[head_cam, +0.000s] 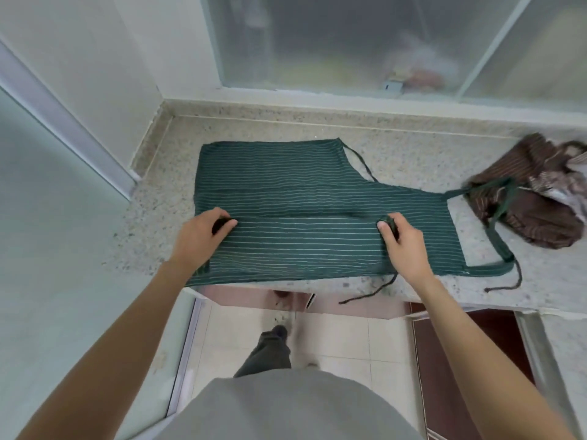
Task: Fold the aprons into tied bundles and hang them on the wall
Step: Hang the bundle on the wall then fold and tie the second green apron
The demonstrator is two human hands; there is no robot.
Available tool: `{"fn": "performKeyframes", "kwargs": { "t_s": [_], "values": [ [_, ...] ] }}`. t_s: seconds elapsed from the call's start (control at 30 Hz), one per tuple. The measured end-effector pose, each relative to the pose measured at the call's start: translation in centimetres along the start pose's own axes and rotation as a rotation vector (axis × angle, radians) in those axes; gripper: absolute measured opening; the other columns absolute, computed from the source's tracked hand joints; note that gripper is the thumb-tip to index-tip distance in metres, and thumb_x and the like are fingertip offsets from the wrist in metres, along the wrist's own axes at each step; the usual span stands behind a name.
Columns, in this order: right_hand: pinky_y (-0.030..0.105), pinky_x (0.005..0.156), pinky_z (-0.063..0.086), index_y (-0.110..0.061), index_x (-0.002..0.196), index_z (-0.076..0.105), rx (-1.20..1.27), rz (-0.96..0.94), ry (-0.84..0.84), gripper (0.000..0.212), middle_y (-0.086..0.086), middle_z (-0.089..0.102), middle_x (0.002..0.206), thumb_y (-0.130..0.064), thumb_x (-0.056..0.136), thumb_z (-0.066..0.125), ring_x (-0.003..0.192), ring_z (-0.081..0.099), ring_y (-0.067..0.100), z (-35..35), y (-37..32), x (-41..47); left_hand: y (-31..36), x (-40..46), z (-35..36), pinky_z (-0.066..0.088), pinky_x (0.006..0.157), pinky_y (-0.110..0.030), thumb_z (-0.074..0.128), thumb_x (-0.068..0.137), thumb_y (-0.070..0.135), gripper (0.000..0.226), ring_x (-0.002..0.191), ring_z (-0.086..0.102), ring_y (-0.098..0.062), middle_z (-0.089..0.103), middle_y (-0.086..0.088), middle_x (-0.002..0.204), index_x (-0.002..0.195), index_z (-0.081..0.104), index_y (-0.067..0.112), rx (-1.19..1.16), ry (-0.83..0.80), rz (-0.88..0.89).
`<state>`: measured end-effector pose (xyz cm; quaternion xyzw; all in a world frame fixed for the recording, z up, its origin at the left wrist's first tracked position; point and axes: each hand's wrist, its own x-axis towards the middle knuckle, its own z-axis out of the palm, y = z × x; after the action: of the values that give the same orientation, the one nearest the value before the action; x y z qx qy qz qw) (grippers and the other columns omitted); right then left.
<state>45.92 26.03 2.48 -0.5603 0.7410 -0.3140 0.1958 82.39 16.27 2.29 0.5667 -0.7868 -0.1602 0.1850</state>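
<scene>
Both hands, left hand (203,231) and right hand (401,238), pinch the near fold of the green apron (286,185) (1 lengthwise fold underway). Next, likely carry that edge to the far side.

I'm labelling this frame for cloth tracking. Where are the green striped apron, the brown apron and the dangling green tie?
green striped apron (286,173), head view, on the flat far half.
brown apron (536,214), head view, on the crumpled middle.
green tie (368,293), head view, on the cord overhanging the counter edge.
</scene>
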Motion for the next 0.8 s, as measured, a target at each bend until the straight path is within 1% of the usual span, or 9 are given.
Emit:
{"fn": "performKeyframes", "kwargs": {
  "t_s": [0.07, 0.13, 0.27, 0.33, 0.4, 0.5, 0.6, 0.73, 0.8],
  "values": [
    [0.031, 0.052, 0.021, -0.002, 0.102, 0.053, -0.019, -0.022, 0.03, 0.021, -0.007, 0.043, 0.057, -0.021, 0.098, 0.046, 0.053, 0.044, 0.015, 0.1, -0.9, 3.3, -0.8, 3.7, -0.5, 0.041, 0.063, -0.028, 0.054, 0.093, 0.029, 0.025, 0.074, 0.061, -0.025, 0.066, -0.007, 0.083, 0.091, 0.065, 0.007, 0.033, 0.014, 0.039],
    [0.03, 0.054, 0.021, -0.001, 0.105, 0.053, -0.053, -0.02, 0.045, 0.024, -0.008, 0.044, 0.06, -0.023, 0.099, 0.045, 0.057, 0.045, 0.019, 0.5, -1.9, 7.1, -1.9, 7.8, -0.8, 0.041, 0.062, -0.03, 0.052, 0.094, 0.029, 0.027, 0.073, 0.06, -0.027, 0.064, -0.01, 0.081, 0.089, 0.065, 0.006, 0.068, 0.016, 0.052],
    [0.032, 0.055, 0.032, -0.001, 0.109, 0.053, -0.11, -0.027, 0.087, 0.027, 0.008, 0.056, 0.07, -0.024, 0.099, 0.044, 0.062, 0.05, 0.025, 1.3, -4.1, 14.7, -3.4, 15.1, -1.7, 0.045, 0.063, -0.035, 0.05, 0.096, 0.027, 0.028, 0.075, 0.061, -0.03, 0.065, -0.012, 0.084, 0.092, 0.065, 0.003, 0.099, 0.035, 0.095],
    [0.031, 0.055, 0.033, -0.002, 0.11, 0.054, -0.167, -0.041, 0.124, 0.027, 0.013, 0.06, 0.075, -0.025, 0.1, 0.043, 0.064, 0.053, 0.027, 1.8, -5.1, 18.3, -4.0, 18.4, -2.0, 0.046, 0.063, -0.036, 0.051, 0.096, 0.023, 0.026, 0.075, 0.06, -0.032, 0.065, -0.015, 0.085, 0.094, 0.065, 0.001, 0.106, 0.054, 0.129],
    [0.031, 0.055, 0.033, -0.002, 0.108, 0.054, -0.229, -0.034, 0.174, 0.026, 0.017, 0.063, 0.082, -0.024, 0.1, 0.042, 0.068, 0.056, 0.031, 2.5, -5.8, 21.8, -5.0, 21.5, -2.1, 0.045, 0.064, -0.035, 0.053, 0.095, 0.017, 0.022, 0.076, 0.06, -0.033, 0.066, -0.017, 0.085, 0.095, 0.065, -0.001, 0.101, 0.078, 0.162],
    [0.031, 0.058, 0.036, -0.001, 0.102, 0.055, -0.297, -0.021, 0.215, 0.023, 0.019, 0.064, 0.091, -0.02, 0.1, 0.041, 0.076, 0.058, 0.034, 4.0, -5.9, 25.7, -6.7, 25.1, -1.5, 0.051, 0.063, -0.04, 0.057, 0.091, 0.005, 0.012, 0.073, 0.062, -0.035, 0.066, -0.02, 0.086, 0.097, 0.065, -0.001, 0.14, 0.092, 0.251],
    [0.034, 0.062, 0.042, -0.002, 0.102, 0.054, -0.284, 0.071, 0.135, 0.021, 0.019, 0.064, 0.096, -0.017, 0.1, 0.039, 0.08, 0.058, 0.034, 6.9, -4.6, 29.0, -9.2, 28.6, 0.8, 0.053, 0.065, -0.04, 0.055, 0.091, 0.003, 0.016, 0.074, 0.062, -0.035, 0.067, -0.021, 0.089, 0.102, 0.066, 0.002, 0.138, -0.037, 0.231],
    [0.033, 0.06, 0.038, -0.004, 0.11, 0.05, -0.319, 0.212, -0.029, 0.023, 0.021, 0.064, 0.097, -0.019, 0.101, 0.035, 0.081, 0.059, 0.034, 10.6, -2.4, 31.9, -12.1, 32.1, 4.3, 0.05, 0.079, -0.038, 0.046, 0.097, 0.015, 0.025, 0.091, 0.062, -0.031, 0.067, -0.013, 0.107, 0.115, 0.063, 0.011, 0.181, -0.247, 0.112],
    [0.035, 0.058, 0.04, -0.006, 0.114, 0.049, -0.359, 0.251, -0.105, 0.025, 0.022, 0.064, 0.095, -0.021, 0.101, 0.035, 0.08, 0.059, 0.035, 12.0, -1.3, 32.9, -12.8, 33.1, 5.8, 0.048, 0.08, -0.034, 0.041, 0.099, 0.018, 0.027, 0.094, 0.061, -0.027, 0.066, -0.009, 0.111, 0.117, 0.06, 0.015, 0.228, -0.36, 0.052]
  ]
}}
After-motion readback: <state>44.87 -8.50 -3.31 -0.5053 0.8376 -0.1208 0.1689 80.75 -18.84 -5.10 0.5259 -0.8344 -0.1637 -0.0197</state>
